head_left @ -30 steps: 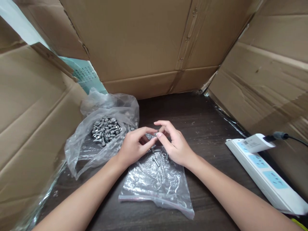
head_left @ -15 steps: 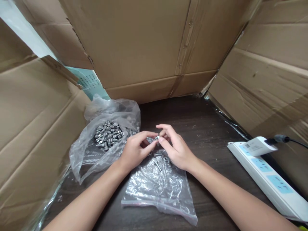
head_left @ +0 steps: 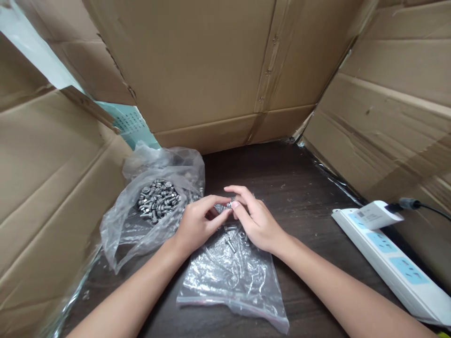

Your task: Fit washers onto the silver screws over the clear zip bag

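Both Hands Pinching One Small Metal Piece

In the head view, the right hand [head_left: 260, 221] is extending its forefinger slightly farther across than half a second ago, and the small metal piece [head_left: 229, 204] is showing less of its glint. The fine fingering is probably still going on. The left hand [head_left: 198, 220] is pinching narrowly with thumb and forefinger, the right thumb is pressing in from the other side, and the piece is sitting between them, above the far end of a zip bag [head_left: 211, 277]. Its exact shape is hiding behind the fingertips.

The zip bag is lying flat, thin, crinkled and shiny; a slim steel bolt [head_left: 230, 245] is resting on or in it, which I cannot tell. To the left, a cloudy, rumpled plastic bag [head_left: 190, 162] is gaping around a heap of bolts [head_left: 158, 199]. Smooth dark wood grain is running across the table [head_left: 303, 267].
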The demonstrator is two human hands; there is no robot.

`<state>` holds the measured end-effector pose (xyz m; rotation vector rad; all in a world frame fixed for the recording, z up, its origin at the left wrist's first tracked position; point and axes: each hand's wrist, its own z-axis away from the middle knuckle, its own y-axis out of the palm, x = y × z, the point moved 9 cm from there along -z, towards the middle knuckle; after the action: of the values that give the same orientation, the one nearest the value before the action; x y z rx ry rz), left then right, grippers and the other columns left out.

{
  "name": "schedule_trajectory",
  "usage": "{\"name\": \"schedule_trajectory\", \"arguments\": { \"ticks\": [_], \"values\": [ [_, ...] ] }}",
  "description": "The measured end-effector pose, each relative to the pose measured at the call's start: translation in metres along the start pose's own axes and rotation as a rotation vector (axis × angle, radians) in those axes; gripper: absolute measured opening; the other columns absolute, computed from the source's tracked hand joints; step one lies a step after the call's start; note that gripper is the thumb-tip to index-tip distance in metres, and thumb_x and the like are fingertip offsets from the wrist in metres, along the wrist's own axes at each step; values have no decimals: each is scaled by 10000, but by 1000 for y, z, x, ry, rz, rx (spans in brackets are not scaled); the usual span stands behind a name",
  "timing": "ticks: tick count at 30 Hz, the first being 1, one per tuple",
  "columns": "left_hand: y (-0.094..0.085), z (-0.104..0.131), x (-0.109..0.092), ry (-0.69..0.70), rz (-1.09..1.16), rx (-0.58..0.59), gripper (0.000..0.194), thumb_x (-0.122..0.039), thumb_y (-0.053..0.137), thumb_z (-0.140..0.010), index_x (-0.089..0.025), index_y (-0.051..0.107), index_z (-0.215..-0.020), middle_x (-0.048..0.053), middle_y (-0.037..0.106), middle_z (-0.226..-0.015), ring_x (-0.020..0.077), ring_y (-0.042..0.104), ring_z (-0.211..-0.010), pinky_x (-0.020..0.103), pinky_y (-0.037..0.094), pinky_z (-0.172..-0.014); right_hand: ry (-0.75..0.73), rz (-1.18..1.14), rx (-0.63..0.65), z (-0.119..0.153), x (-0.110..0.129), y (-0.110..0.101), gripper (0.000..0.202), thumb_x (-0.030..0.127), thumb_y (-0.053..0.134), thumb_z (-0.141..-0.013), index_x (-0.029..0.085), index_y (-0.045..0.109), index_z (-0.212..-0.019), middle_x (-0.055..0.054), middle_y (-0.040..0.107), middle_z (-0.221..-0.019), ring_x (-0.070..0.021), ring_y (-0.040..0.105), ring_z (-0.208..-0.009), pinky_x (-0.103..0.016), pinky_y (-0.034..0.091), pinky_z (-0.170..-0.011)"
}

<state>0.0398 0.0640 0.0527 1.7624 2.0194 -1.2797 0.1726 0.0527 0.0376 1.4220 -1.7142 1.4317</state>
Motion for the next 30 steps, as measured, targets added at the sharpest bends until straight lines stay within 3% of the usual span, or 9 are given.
{"name": "schedule_trajectory", "arguments": {
  "ticks": [5, 11, 17, 22, 30],
  "values": [
    [-1, 0, 2, -6, 3, -13, 146, -143, 740, -925, -160, 747, -1070, 21, 781, -884, 78, 650, -560, 160, 553, -557, -19, -9, -28, 0, 2, -2, 312, 242, 457, -1041, 212, 511, -1347, -16, 617, -912, -153, 600, -767, -332, 487, -740],
    [0, -1, 1, -11, 5, -8, 124, -146, 765, -914, -151, 750, -1038, 11, 777, -857, 65, 639, -549, 137, 540, -556, -24, -50, -72, -1, -1, -7, 444, 204, 531, -965, 237, 475, -1404, -33, 603, -992, -160, 602, -826, -308, 505, -707],
    [-2, 0, -1, 15, -26, -22, 107, -154, 767, -920, -148, 749, -1025, 6, 772, -835, 62, 632, -533, 136, 536, -548, 0, -52, -58, -2, -5, -5, 354, 261, 443, -1041, 206, 484, -1388, 3, 572, -844, -148, 565, -725, -332, 479, -701],
    [-4, -1, -1, 5, -32, -36, 98, -166, 774, -922, -148, 748, -1015, 1, 768, -815, 62, 628, -521, 135, 526, -529, -24, -57, -90, -3, -2, -9, 524, 200, 565, -928, 229, 433, -1435, -40, 597, -1013, -176, 603, -894, -317, 508, -722],
    [-2, -1, -3, 49, -48, -15, 111, -180, 759, -938, -138, 748, -1040, 20, 781, -861, 62, 648, -545, 133, 539, -559, 28, -65, -64, -2, -4, -7, 360, 249, 450, -1034, 200, 484, -1389, 8, 560, -828, -158, 582, -755, -341, 496, -735]
  ]
}}
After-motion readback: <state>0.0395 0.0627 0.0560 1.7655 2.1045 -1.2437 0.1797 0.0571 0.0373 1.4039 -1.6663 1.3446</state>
